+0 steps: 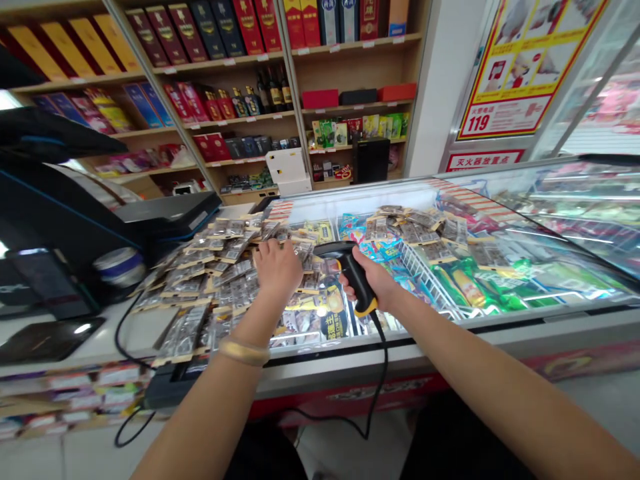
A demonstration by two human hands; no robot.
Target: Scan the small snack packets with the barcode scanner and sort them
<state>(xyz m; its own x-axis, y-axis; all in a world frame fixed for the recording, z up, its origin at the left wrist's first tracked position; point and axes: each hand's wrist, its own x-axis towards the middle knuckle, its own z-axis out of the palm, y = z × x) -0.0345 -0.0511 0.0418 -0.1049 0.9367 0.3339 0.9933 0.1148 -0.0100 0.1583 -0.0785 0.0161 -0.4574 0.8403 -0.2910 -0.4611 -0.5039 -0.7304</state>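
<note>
My right hand (pixel 369 277) is wrapped round the handle of a black and yellow barcode scanner (pixel 356 275), held above the glass-topped freezer. The scanner's head points left, toward my left hand (pixel 279 267). That hand is closed, its fingers bent down over the right side of a heap of small clear packets (pixel 220 267) with tan edges and dark contents. Its fingertips are hidden, so I cannot tell what they grip. A second pile of similar packets (pixel 415 227) lies on the freezer glass, further right. The scanner's black cable (pixel 384 360) hangs down in front of the freezer.
Frozen goods and a white wire basket (pixel 430 273) show through the freezer (pixel 500 319) glass. On the left stand a dark checkout terminal (pixel 60 207), a phone (pixel 53 283) and a roll of tape (pixel 120 267). Shelves (pixel 350 50) of boxes and bottles line the back.
</note>
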